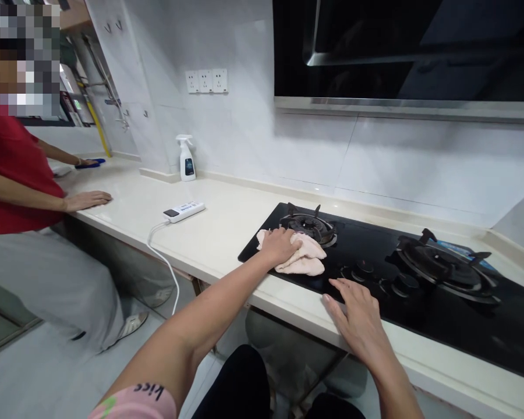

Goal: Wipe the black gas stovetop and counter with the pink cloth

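My left hand presses a pale pink cleaning cloth onto the front left corner of the black gas hob, beside the left burner. Its fingers lie over the bunched cloth, and part of the cloth is hidden under them. My right hand is open and holds nothing. Its fingers reach over the hob's front edge, just short of the control knobs.
A white power bank with a cable lies on the counter. A spray bottle stands by the wall. At left, a person in a red shirt wipes with a blue cloth. The range hood hangs above.
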The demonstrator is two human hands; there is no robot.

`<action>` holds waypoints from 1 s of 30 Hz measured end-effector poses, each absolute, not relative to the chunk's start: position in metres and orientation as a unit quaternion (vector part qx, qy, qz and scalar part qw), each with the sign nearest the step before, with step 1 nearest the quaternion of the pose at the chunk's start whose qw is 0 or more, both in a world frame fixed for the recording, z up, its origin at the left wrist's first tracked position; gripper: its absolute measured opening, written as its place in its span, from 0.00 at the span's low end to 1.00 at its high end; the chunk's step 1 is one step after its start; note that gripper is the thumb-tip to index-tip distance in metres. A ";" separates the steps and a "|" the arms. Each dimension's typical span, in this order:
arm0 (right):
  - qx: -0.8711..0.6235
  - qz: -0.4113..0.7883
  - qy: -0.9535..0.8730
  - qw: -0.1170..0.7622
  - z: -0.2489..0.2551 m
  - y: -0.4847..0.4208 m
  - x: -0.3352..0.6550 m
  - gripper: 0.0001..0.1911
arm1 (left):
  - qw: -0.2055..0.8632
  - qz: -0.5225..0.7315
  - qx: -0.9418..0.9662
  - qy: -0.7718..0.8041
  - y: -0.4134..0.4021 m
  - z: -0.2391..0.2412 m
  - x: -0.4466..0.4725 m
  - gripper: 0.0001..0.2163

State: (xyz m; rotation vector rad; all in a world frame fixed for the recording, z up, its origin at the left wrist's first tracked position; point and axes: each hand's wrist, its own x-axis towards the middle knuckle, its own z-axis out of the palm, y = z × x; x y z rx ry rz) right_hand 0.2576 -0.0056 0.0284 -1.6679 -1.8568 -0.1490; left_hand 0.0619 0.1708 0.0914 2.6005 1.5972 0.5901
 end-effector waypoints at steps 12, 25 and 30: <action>-0.634 -0.070 -0.710 0.299 0.024 -0.006 0.261 0.27 | -0.005 0.228 0.858 0.460 0.102 0.081 0.023 0.26; -0.627 -0.104 -0.718 0.285 0.025 -0.008 0.259 0.28 | -0.048 0.153 0.858 0.488 0.117 0.083 0.019 0.25; -0.619 -0.113 -0.720 0.292 0.025 -0.010 0.259 0.28 | -0.024 0.122 0.858 0.498 0.145 0.088 0.029 0.26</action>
